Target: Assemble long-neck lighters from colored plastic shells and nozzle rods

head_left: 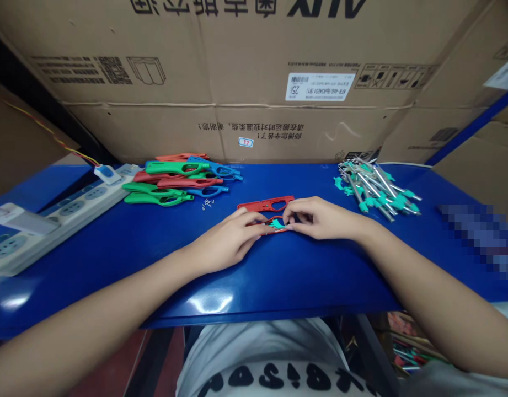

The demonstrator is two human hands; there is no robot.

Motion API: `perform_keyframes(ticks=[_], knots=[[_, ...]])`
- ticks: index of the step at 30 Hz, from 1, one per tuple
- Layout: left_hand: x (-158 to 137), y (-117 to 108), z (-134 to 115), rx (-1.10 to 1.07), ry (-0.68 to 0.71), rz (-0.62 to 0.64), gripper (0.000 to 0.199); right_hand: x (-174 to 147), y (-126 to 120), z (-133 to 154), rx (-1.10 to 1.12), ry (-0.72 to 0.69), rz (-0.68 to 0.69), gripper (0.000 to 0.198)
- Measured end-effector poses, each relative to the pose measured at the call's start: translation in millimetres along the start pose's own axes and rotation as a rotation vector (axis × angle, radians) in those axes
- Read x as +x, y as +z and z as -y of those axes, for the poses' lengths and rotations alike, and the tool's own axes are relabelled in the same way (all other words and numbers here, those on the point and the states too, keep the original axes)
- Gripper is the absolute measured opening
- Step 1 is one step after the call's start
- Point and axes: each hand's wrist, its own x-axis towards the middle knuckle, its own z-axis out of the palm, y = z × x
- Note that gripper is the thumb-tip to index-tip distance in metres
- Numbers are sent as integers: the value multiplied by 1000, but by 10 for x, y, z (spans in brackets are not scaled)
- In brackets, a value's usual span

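Note:
Near the middle of the table, my left hand pinches one end of a red lighter casing half, its fingers closed on it. A teal trigger piece sits in that half, between my two hands. My right hand has thumb and fingertips closed at the casing's other end, beside the teal piece. Whether they grip the casing or the teal piece is hidden by the fingers. Just behind lies a second red casing half, with an oval opening at its right end.
Green, red and blue casing halves are piled at back left, with small screws beside them. Metal tubes with teal parts are heaped at back right. A power strip runs along the left. A cardboard box stands behind.

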Motion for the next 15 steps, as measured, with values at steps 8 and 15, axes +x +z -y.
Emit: perform_keyframes(ticks=[8, 15], knots=[[-8, 1, -1, 4, -6, 11, 40, -5, -35, 28, -18, 10, 10, 11], [-34, 38, 24, 7, -1, -41, 41, 2, -65, 41, -11, -11, 17, 9]])
